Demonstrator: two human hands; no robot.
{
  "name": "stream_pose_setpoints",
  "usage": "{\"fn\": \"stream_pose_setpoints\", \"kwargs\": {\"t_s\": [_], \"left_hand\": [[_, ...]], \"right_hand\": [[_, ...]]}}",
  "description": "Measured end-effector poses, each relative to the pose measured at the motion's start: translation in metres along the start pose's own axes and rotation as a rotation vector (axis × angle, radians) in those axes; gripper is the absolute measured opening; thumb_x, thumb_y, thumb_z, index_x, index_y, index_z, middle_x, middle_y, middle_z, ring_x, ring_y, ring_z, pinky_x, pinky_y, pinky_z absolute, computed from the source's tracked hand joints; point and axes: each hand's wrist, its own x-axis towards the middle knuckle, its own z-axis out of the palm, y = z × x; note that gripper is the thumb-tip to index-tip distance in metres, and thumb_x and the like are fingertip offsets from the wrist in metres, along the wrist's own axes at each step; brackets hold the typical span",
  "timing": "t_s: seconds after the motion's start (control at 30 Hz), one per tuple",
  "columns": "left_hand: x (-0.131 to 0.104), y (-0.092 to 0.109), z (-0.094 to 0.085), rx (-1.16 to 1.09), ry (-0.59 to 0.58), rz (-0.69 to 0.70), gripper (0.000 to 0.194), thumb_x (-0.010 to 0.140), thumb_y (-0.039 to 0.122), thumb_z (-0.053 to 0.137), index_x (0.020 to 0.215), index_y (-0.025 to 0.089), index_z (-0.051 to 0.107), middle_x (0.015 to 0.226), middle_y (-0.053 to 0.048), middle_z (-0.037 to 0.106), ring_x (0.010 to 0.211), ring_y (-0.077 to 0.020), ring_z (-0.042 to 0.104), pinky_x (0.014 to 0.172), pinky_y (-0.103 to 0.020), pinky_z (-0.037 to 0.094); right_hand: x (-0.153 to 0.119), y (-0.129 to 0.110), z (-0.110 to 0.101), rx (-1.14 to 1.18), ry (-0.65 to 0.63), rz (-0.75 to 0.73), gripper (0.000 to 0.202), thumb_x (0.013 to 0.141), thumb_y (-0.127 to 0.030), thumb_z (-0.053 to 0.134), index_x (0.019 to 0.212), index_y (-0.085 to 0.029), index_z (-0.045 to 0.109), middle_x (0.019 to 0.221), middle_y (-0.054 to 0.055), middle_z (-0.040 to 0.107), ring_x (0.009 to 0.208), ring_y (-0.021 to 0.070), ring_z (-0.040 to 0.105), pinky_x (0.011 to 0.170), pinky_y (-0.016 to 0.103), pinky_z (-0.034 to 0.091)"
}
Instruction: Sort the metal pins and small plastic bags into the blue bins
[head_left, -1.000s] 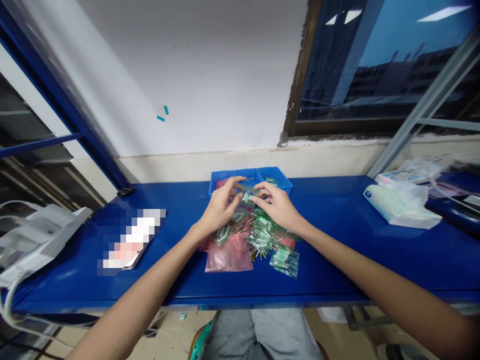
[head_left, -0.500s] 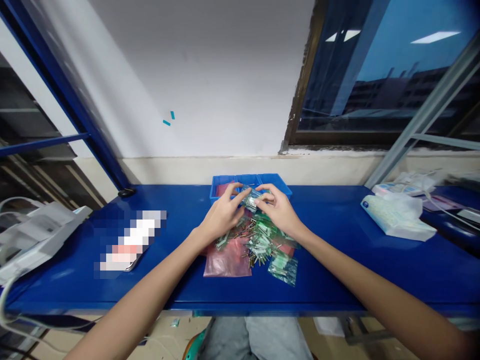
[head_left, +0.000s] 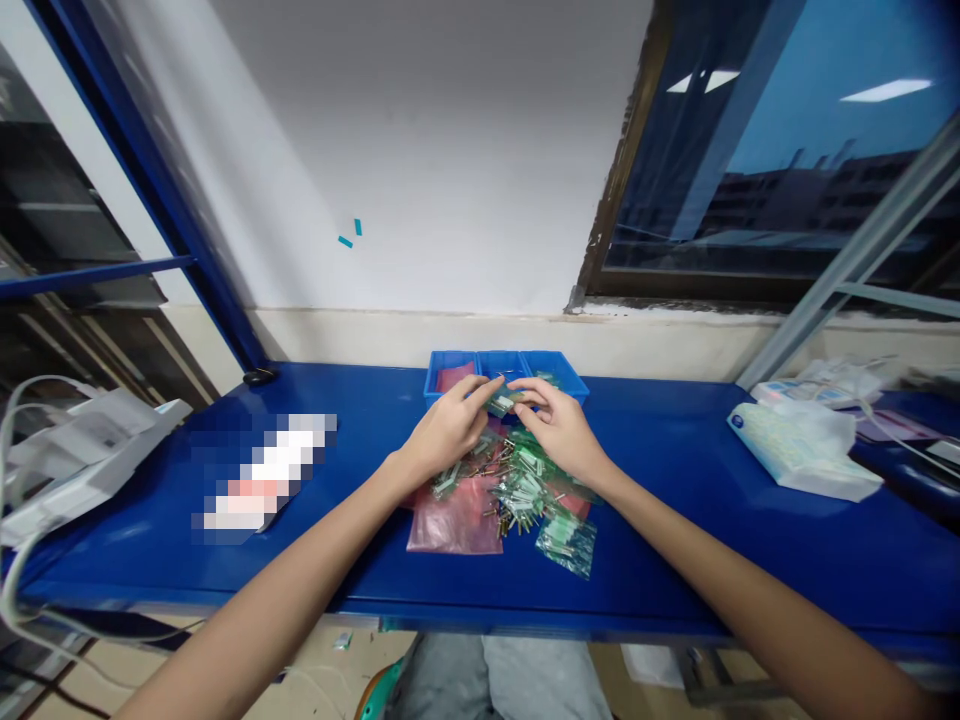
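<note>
The left hand (head_left: pixel 448 428) and right hand (head_left: pixel 562 430) are holding a small clear packet (head_left: pixel 502 402) between them, the fingers of both clamped on it. The packet is hovering beyond a pile of metal pins and green pieces (head_left: pixel 525 475), near the blue divided tray (head_left: pixel 583 388) on the far side of the table (head_left: pixel 660 480).

A pale wall (head_left: pixel 450 180) rose behind a glossy blue table (head_left: pixel 660 520), with a cream band along its foot. On the right, a brown-framed window (head_left: pixel 750 190) showed dusky buildings and reflected ceiling lights (head_left: pixel 885 91). A blue post (head_left: pixel 150 190) slanted on the left; beige floor (head_left: pixel 322 660) showed below.
</note>
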Motion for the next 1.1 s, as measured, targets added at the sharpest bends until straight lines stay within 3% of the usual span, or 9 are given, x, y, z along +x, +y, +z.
{"fn": "stream_pose_setpoints", "kwargs": {"t_s": [0.3,0.43,0.53,0.6,0.77,0.9,1.0,1.1], "left_hand": [[0.001,0.007,-0.001,-0.061,0.071,0.035,0.044,0.101,0.009,0.038,0.143,0.02,0.041,0.127,-0.012,0.061,0.115,-0.0218,0.06,0.1,-0.042,0.053],[0.002,0.013,-0.003,-0.071,0.079,0.04,0.047,0.096,0.01,0.048,0.142,0.021,0.04,0.128,-0.013,0.052,0.103,-0.0198,0.061,0.095,-0.042,0.056],[0.001,0.015,-0.003,-0.084,0.072,0.033,0.054,0.092,0.015,0.059,0.142,0.023,0.039,0.137,-0.015,0.041,0.105,-0.0217,0.058,0.094,-0.045,0.057],[0.0,0.015,-0.002,-0.083,0.072,0.032,0.06,0.091,0.017,0.063,0.144,0.025,0.036,0.14,-0.016,0.036,0.107,-0.0233,0.057,0.093,-0.047,0.058],[0.0,0.012,0.0,-0.031,0.078,0.055,0.064,0.091,0.017,0.063,0.148,0.027,0.034,0.141,-0.016,0.032,0.109,-0.024,0.054,0.096,-0.05,0.055],[-0.001,0.012,0.002,-0.012,0.087,0.054,0.067,0.09,0.007,0.056,0.149,0.028,0.033,0.139,-0.014,0.032,0.111,-0.0234,0.054,0.099,-0.049,0.054],[0.0,0.011,0.003,-0.012,0.105,0.041,0.071,0.087,0.002,0.05,0.151,0.026,0.032,0.133,-0.014,0.038,0.108,-0.0224,0.056,0.098,-0.047,0.053],[0.001,0.008,0.003,-0.035,0.107,0.012,0.066,0.091,0.002,0.043,0.152,0.022,0.03,0.123,-0.013,0.05,0.108,-0.0225,0.057,0.098,-0.046,0.053]], "right_hand": [[0.001,0.002,-0.006,-0.174,0.074,-0.04,0.015,0.092,-0.034,0.057,0.091,-0.021,0.066,0.091,0.005,0.07,0.085,0.0213,0.064,0.071,0.033,0.052],[0.004,0.006,-0.007,-0.11,0.075,0.01,0.021,0.092,-0.039,0.057,0.083,-0.02,0.064,0.082,0.003,0.067,0.077,0.019,0.061,0.065,0.03,0.048],[0.006,0.006,-0.007,-0.017,0.051,0.04,0.024,0.089,-0.04,0.06,0.076,-0.02,0.061,0.076,0.002,0.064,0.071,0.0173,0.058,0.062,0.029,0.047],[0.006,0.004,-0.006,0.029,0.03,0.047,0.025,0.087,-0.039,0.062,0.071,-0.02,0.059,0.081,0.003,0.067,0.076,0.0185,0.061,0.065,0.031,0.049],[0.003,-0.005,-0.004,0.016,-0.031,0.03,0.022,0.085,-0.037,0.066,0.072,-0.02,0.063,0.115,0.01,0.07,0.116,0.0271,0.061,0.083,0.039,0.051],[0.001,-0.01,-0.003,0.007,-0.108,-0.022,0.026,0.09,-0.036,0.062,0.068,-0.021,0.063,0.117,0.01,0.071,0.132,0.0278,0.052,0.096,0.045,0.049],[0.001,-0.011,-0.004,0.012,-0.102,-0.038,0.033,0.094,-0.037,0.057,0.065,-0.021,0.063,0.124,0.01,0.069,0.134,0.0287,0.05,0.097,0.047,0.05],[0.002,-0.009,-0.004,0.095,-0.026,-0.001,0.018,0.092,-0.037,0.06,0.09,-0.022,0.068,0.135,0.011,0.062,0.121,0.0274,0.06,0.08,0.041,0.058]]}}
